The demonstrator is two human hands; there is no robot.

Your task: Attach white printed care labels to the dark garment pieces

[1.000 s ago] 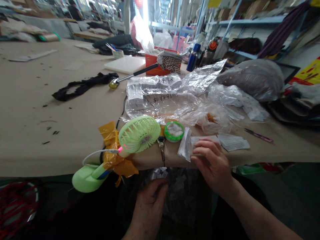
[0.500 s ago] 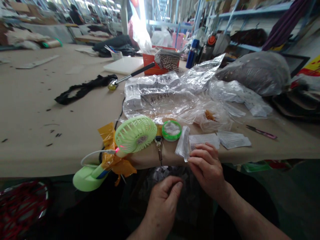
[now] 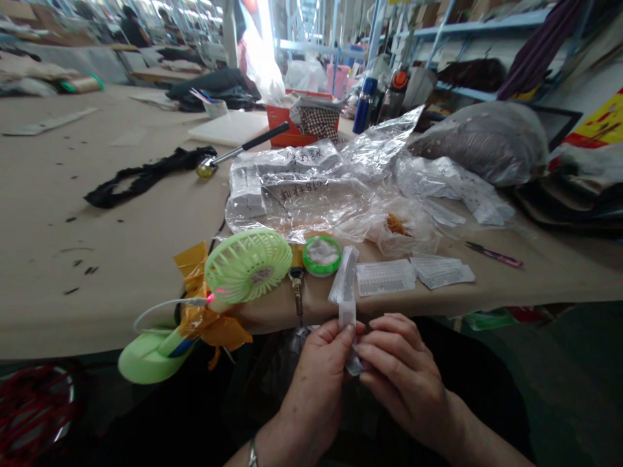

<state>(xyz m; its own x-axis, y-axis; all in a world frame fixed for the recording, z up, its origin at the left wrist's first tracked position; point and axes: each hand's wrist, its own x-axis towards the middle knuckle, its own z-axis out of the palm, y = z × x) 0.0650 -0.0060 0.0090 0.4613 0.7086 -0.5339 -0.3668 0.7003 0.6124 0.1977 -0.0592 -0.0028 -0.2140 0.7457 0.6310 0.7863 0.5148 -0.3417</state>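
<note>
My left hand (image 3: 318, 383) pinches a thin whitish label strip (image 3: 347, 314) between thumb and fingers, just off the table's front edge. The strip's glossy lower end hangs below the thumb. Curled fingers of my right hand (image 3: 406, 373) close on that lower end; its fingertips are partly hidden. Behind my hands, a pile of folded white labels (image 3: 343, 275) lies on the table. Flat printed labels (image 3: 386, 277) sit to its right, and a fanned stack of labels (image 3: 442, 270) lies farther right. A green round tub (image 3: 322, 255) with white filling stands left of the folded pile.
A green fan (image 3: 248, 266) is taped at the table edge, beside a soldering-iron-like tool (image 3: 298, 290). Clear plastic bags (image 3: 311, 194) spread across the middle. Pink-handled snips (image 3: 494, 254) lie at right. Black fabric (image 3: 146, 178) is at left.
My right hand has come down and left from the labels to meet my left hand. A label strip is now held between them. The camera view has shifted slightly right.
</note>
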